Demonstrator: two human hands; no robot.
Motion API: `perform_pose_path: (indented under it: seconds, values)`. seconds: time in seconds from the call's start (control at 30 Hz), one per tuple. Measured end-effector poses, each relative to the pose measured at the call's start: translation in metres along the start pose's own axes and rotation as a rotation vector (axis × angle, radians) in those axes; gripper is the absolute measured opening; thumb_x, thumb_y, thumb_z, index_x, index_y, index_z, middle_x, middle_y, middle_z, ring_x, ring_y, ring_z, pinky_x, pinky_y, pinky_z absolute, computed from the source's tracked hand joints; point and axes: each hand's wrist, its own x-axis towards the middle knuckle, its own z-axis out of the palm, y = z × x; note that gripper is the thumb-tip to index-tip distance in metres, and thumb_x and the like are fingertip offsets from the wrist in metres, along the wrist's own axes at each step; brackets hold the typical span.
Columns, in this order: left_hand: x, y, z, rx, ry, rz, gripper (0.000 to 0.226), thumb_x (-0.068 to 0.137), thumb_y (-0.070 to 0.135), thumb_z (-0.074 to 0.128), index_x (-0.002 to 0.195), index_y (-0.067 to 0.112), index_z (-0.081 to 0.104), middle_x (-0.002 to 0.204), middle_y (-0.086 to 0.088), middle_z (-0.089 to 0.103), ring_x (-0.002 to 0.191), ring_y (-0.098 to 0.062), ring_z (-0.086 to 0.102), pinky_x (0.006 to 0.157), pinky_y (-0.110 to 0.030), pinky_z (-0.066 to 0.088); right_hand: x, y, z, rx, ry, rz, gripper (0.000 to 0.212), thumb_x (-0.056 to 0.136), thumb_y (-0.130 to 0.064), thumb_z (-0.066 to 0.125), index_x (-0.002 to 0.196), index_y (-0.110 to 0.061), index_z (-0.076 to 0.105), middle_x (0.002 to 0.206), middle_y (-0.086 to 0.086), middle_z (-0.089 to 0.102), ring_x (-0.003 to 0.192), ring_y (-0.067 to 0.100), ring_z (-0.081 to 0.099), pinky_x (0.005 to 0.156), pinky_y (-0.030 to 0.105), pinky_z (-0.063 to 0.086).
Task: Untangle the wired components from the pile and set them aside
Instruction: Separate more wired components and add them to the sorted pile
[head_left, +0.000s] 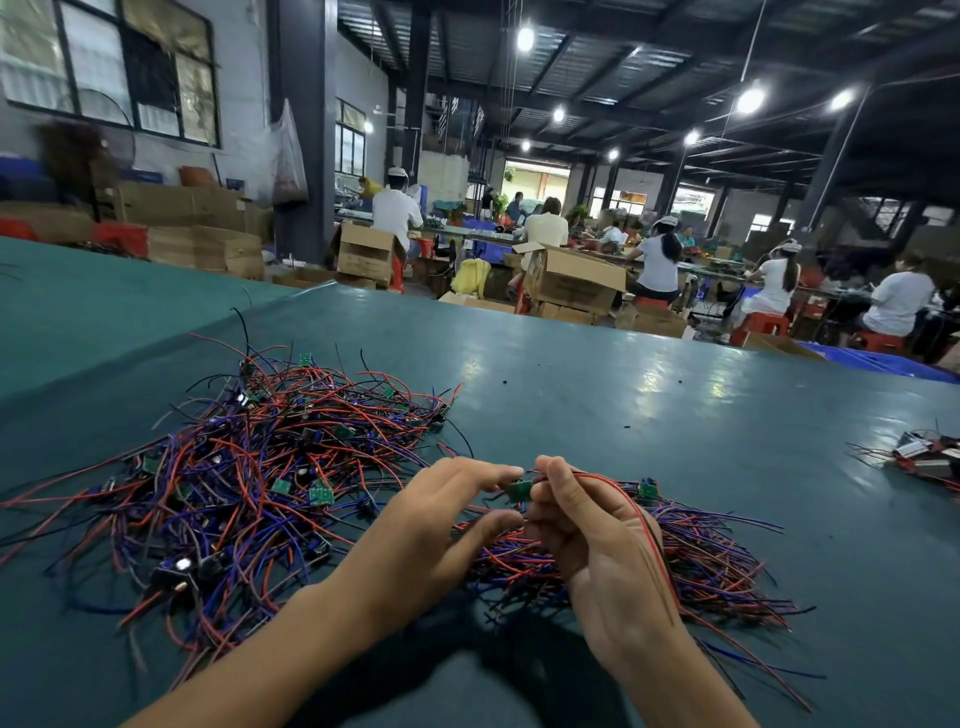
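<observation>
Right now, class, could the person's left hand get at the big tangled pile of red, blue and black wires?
Probably yes. The tangled pile lies right beside the left hand, nothing between; it merely touches the small green circuit board that the right hand pinches.

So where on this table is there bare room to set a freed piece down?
Bare table runs beyond both piles to the far edge, and between the sorted bundle and the small heap at the right edge. Crowded: the tangled pile on the left and the gap between the piles.
</observation>
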Motion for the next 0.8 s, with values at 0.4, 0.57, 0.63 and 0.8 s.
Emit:
perform_pose_path:
  seconds: [0.4,0.57,0.63,0.8]
  values:
    - [0.003,0.007,-0.005,0.016,0.026,-0.003,0.034,0.104,0.027,0.051,0.137,0.016,0.052,0.104,0.011,0.047,0.083,-0.008,0.052,0.072,-0.036,0.050,-0.003,0.008,0.001,-0.198,0.078,-0.145,0.027,0.077,-0.029,0.081,0.091,-0.007,0.080,0.077,0.016,0.071,0.066,0.025,0.065,0.061,0.033,0.054]
    - [0.004,0.005,-0.009,0.078,0.011,0.014,0.033,0.102,0.038,0.054,0.121,0.014,0.065,0.100,0.020,0.050,0.081,-0.008,0.057,0.068,-0.032,0.052,-0.003,0.003,-0.003,-0.299,0.097,-0.189,0.020,0.081,-0.027,0.080,0.085,-0.008,0.080,0.078,0.019,0.073,0.064,0.026,0.068,0.061,0.030,0.056]
    - [0.005,0.002,-0.008,0.036,-0.002,-0.021,0.031,0.102,0.039,0.053,0.116,0.014,0.066,0.099,0.015,0.059,0.082,-0.011,0.061,0.070,-0.036,0.053,-0.002,0.003,-0.004,-0.334,0.098,-0.204,0.021,0.083,-0.027,0.079,0.080,-0.006,0.079,0.074,0.018,0.072,0.061,0.026,0.068,0.059,0.029,0.056]
    - [0.003,-0.005,-0.003,-0.090,-0.006,-0.137,0.023,0.100,0.041,0.056,0.111,0.022,0.066,0.081,0.020,0.058,0.070,-0.005,0.055,0.065,-0.032,0.048,-0.002,-0.003,-0.002,-0.277,0.116,-0.165,0.035,0.073,-0.038,0.082,0.077,-0.004,0.078,0.070,0.014,0.070,0.057,0.024,0.065,0.055,0.028,0.054]
